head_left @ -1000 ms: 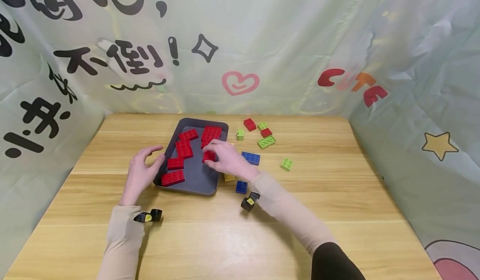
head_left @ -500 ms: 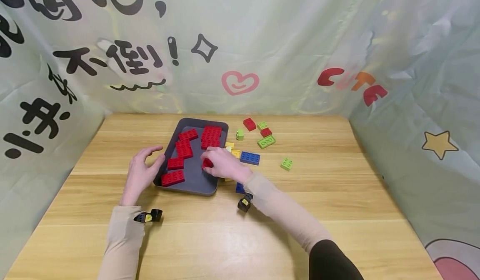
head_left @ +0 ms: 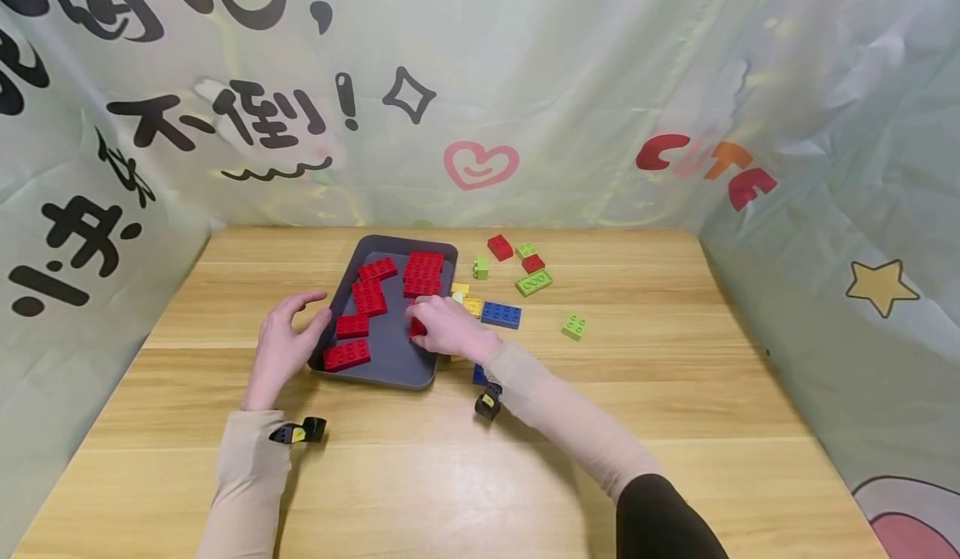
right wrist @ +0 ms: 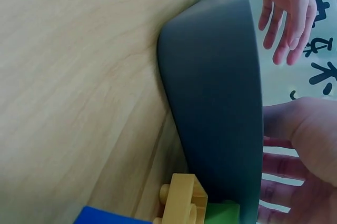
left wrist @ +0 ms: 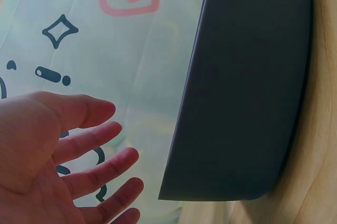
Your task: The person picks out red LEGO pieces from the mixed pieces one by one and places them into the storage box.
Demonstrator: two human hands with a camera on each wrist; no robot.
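Note:
My right hand [head_left: 452, 326] reaches over the right rim of a dark grey tray [head_left: 397, 366]. Its fingers hold a red toy building brick [head_left: 417, 327], mostly covered by the hand, low over the tray's right part. By the tray's left rim, my left hand [head_left: 287, 336] stays spread, with thumb and fingers apart and nothing in them; the left wrist view shows those loose fingers [left wrist: 108, 174] beside the tray's outer wall [left wrist: 237, 92]. Several red bricks [head_left: 347, 355] lie down the tray's left side, and a red block of bricks [head_left: 423, 272] sits at its upper right.
Right of the tray lie yellow bricks [head_left: 472, 306], a blue brick [head_left: 501, 315] and a second blue brick [head_left: 479, 375], partly hidden by the right wrist. Farther back are red [head_left: 499, 247] and light green bricks [head_left: 533, 282]. One green brick [head_left: 573, 327] lies apart. Printed cloth walls surround the table.
My right hand has come slightly nearer with the red brick and lowered at the tray's right side, uncovering yellow bricks behind it. My left hand stays where it was.

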